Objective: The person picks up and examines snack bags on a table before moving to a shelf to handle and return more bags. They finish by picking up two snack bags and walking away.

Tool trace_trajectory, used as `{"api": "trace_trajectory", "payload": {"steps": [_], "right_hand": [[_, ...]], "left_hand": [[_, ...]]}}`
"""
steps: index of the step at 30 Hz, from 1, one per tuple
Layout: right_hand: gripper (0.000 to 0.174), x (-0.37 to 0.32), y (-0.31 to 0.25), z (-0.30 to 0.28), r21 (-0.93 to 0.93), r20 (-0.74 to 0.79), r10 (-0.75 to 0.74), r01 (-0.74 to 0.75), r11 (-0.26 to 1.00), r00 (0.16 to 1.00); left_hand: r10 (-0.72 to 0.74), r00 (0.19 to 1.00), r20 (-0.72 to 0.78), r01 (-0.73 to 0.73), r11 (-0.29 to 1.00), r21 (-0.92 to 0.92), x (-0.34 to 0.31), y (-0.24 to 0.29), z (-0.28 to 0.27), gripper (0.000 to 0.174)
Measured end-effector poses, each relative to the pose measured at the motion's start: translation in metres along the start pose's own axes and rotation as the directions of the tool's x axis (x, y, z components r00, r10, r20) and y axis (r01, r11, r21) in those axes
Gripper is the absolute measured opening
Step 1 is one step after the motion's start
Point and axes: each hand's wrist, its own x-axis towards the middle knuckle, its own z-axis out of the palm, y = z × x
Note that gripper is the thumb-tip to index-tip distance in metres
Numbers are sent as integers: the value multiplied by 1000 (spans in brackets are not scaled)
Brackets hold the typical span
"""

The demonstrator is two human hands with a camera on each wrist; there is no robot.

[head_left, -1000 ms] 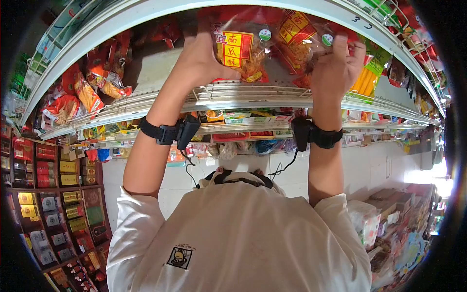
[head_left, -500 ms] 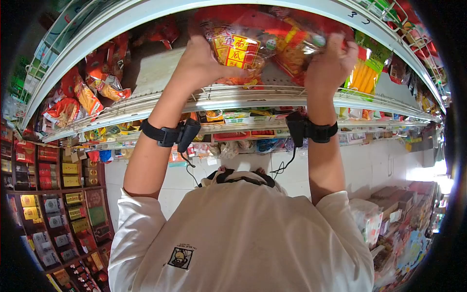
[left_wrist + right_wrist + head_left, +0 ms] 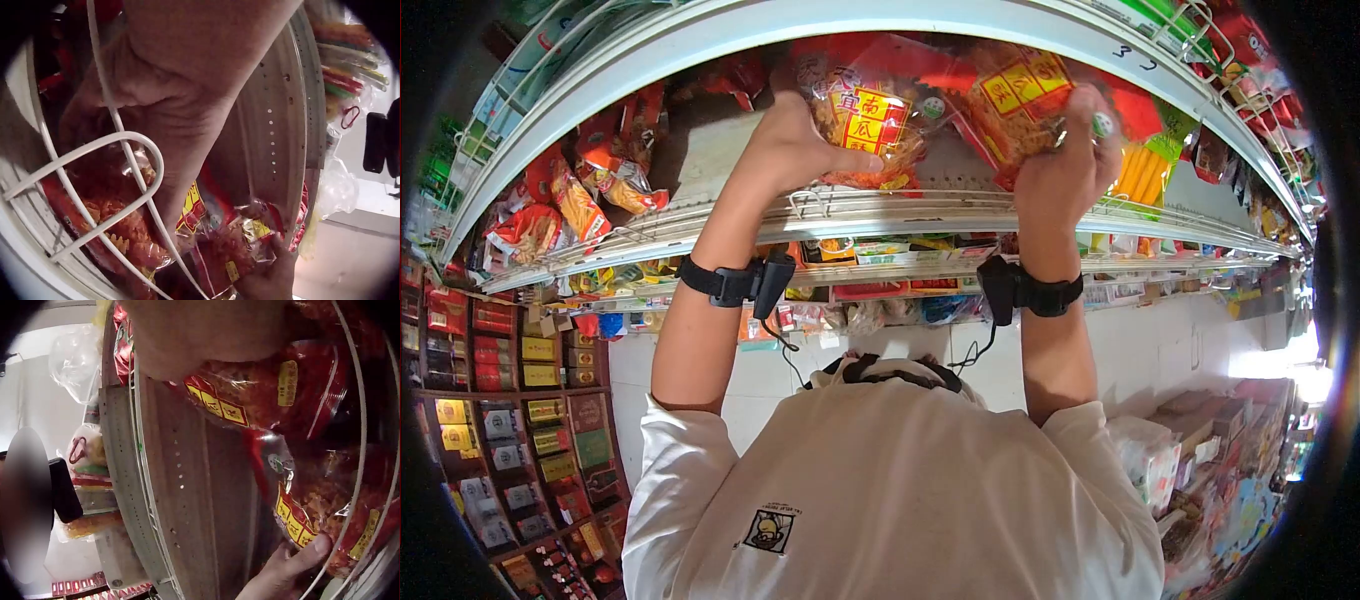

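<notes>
My left hand [image 3: 790, 150] grips the left side of a clear and red snack bag [image 3: 872, 160] with a yellow label, its thumb lying across the front. A matching bag [image 3: 1005, 140], tilted, stands at its right, with my right hand [image 3: 1072, 165] curled at its right edge. In the left wrist view the left hand [image 3: 169, 106] covers part of its bag [image 3: 119, 228] behind a wire guard. From the right wrist, the left thumb presses the left bag [image 3: 325, 512], while the right hand [image 3: 206, 337] overlaps the other bag [image 3: 250, 394].
A low wire rail [image 3: 920, 188] runs along the shelf's front, and the white edge of an upper shelf [image 3: 880, 28] hangs above. Red snack packs [image 3: 580, 195] lie at the left; a green and yellow pack [image 3: 1145, 165] stands right of the right hand. More goods fill lower shelves.
The right hand has come a little left and nearer the body, with its bag more fully in view. The left bag has shifted slightly left and toward the shelf's front, still in the left hand.
</notes>
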Motion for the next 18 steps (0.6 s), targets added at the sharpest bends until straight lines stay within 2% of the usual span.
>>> {"api": "trace_trajectory", "payload": {"steps": [1,2,4,5,7,8,9,12,14,16,17,18], "right_hand": [[19,1,-2,1,3,3,-3,3,1000,1000],[19,1,-7,1,98,25,72,-74,992,997],[19,-1,-14,1,277,91,215,-232,932,972],[19,-1,-15,1,279,95,214,-232,932,972],[22,-2,-13,1,187,-73,187,-171,967,980],[22,-2,-10,-7,190,-69,187,-171,967,980],[24,0,-12,-11,67,-72,123,-119,991,990],[34,-12,-23,-14,118,-102,92,-80,990,991],[40,-18,-29,-16,18,-103,26,-24,1000,994],[45,-23,-26,-26,20,-95,50,-49,999,994],[46,-24,-23,-35,-148,-96,-64,50,988,993],[47,-27,-29,-40,-104,-82,-41,32,994,996]], "left_hand": [[14,1000,18,-13,1000,-14,2,-3,0,110],[27,999,36,-26,999,-28,3,-6,0,110],[43,999,-22,-44,999,-19,-5,4,-1,92],[43,999,-27,-44,999,-19,-6,4,-2,92],[56,998,21,-54,994,-91,-6,4,-4,94],[56,998,17,-54,994,-90,-4,-1,-3,94],[39,999,2,-39,998,-57,-2,-6,0,95],[15,1000,-22,-15,1000,1,-1,-8,0,98],[3,999,-33,-2,1000,22,-3,-5,0,99],[29,999,-34,-30,999,-23,-4,-7,0,101],[28,999,-44,-30,999,-27,-4,-5,0,101],[-5,999,-42,5,1000,-3,-5,-2,-1,101]]}}
